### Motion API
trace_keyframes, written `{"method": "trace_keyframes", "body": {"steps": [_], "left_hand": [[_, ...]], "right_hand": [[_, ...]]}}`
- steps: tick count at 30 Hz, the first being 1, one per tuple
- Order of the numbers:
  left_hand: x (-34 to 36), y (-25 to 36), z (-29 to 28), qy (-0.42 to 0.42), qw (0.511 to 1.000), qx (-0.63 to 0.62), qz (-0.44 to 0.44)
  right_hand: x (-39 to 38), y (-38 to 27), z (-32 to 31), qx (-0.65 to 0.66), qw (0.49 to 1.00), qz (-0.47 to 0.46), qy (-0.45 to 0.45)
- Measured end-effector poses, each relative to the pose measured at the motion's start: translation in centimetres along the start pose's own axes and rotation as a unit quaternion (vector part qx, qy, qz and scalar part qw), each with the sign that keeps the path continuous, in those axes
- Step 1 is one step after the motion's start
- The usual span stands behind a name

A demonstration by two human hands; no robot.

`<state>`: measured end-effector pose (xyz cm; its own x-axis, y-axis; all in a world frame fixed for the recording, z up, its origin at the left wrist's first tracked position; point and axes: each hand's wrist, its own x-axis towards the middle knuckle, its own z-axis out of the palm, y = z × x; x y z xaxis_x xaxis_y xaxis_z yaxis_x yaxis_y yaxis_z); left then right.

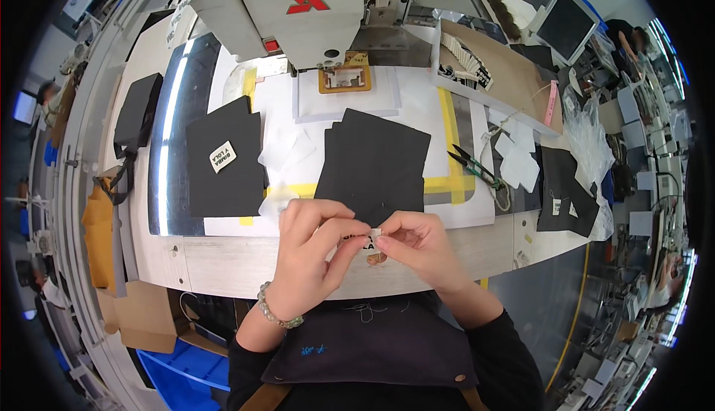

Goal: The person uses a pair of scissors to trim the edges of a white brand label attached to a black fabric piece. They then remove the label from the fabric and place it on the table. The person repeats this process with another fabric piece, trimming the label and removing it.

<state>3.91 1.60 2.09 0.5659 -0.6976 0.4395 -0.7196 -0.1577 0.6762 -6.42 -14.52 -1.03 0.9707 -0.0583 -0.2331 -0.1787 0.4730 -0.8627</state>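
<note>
Both my hands meet over the front edge of the table, pinching a small white fabric label (369, 242) with dark lettering between them. My left hand (313, 243), with a beaded bracelet at its wrist, grips the label's left side between thumb and forefinger. On its other side, the thumb and forefinger of my right hand (415, 245) are closed on it. Just beyond my fingers lies a stack of black fabric pieces (372, 159). Farther left, a similar white label (222, 157) rests on another black fabric stack (223, 187).
A sewing machine (298, 16) stands at the back centre. Thread snips (477, 166) lie on the right, by white paper pieces (519, 163). An open cardboard box (506, 102) holds labels. At far right, black fabric (560, 169) carries small labels. A black box (138, 109) sits left.
</note>
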Motion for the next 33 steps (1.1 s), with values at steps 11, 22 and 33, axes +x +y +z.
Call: {"method": "trace_keyframes", "body": {"steps": [11, 22, 33], "left_hand": [[-1.0, -0.3, 0.9, 0.05, 0.983, 0.137, 0.114], [-1.2, -0.3, 1.2, -0.021, 0.961, 0.181, 0.209], [-2.6, -0.8, 0.5, -0.106, 0.989, 0.022, 0.098]], "right_hand": [[-0.1, -0.1, 0.6, 0.084, 0.996, -0.019, 0.006], [0.9, -0.3, -0.9, 0.095, 0.987, 0.101, -0.077], [1.1, -1.3, 0.2, -0.214, 0.976, -0.044, -0.008]]}}
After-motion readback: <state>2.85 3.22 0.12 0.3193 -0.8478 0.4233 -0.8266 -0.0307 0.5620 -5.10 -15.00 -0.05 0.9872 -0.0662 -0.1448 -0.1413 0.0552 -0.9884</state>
